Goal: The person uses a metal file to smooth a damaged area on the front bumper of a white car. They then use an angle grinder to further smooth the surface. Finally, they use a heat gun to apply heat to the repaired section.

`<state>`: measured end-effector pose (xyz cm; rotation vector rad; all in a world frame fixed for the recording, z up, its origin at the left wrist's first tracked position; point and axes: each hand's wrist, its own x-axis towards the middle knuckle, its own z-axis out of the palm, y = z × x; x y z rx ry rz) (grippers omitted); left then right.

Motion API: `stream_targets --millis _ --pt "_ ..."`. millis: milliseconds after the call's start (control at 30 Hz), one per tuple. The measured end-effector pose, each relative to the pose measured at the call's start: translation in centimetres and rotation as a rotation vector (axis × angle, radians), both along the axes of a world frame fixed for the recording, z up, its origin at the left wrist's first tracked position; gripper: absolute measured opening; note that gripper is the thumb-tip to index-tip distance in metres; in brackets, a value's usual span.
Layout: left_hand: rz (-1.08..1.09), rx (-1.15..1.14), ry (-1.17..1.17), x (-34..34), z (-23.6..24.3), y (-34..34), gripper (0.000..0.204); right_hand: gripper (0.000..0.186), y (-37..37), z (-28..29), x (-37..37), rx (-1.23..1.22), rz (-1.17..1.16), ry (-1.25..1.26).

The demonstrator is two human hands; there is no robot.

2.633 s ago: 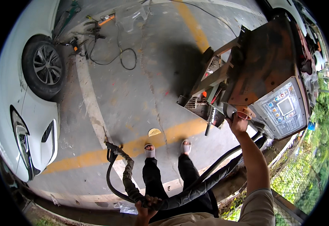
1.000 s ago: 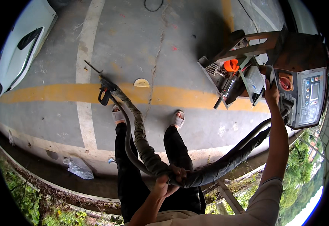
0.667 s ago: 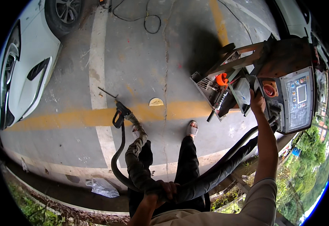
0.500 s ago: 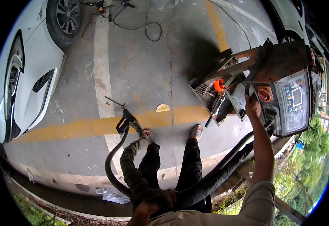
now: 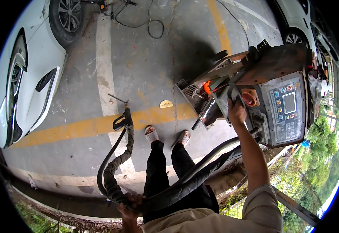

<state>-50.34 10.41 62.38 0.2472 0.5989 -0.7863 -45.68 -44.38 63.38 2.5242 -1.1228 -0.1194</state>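
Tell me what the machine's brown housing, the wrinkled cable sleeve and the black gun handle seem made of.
Machine housing: probably sheet metal, dull, judging by its rusty-looking brown blotches.
Cable sleeve: likely matt fabric, as it bunches in soft folds; coated cloth is possible.
Gun handle: seemingly moulded plastic, given its dark, rounded loop, though too small to be sure.

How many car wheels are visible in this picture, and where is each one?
2: one wheel on the white car at left, the second wheel on the pale car at upper right, beyond the machine. Others may be hidden.
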Motion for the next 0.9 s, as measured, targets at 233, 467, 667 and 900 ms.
stream_targets --millis 233,467,667,900 --pt "0.249 0.199 0.143 -2.8 1.6 -0.9 0.037 0.041 -0.2 1.2 0.1 0.073 0.184 0.094" --pt "0.338 0.276 0.132 -4.6 2.0 -5.4 0.040 0.040 -3.1 -0.5 -2.2 0.025 0.328 0.086" --pt "0.374 0.275 0.117 -5.4 2.2 -9.2 0.037 0.043 -5.5 -2.0 -3.6 -0.013 0.266 0.225" --pt "0.314 0.120 0.059 -11.0 -0.2 -11.1 0.037 0.047 -8.4 -4.7 -7.2 0.004 0.120 0.281"
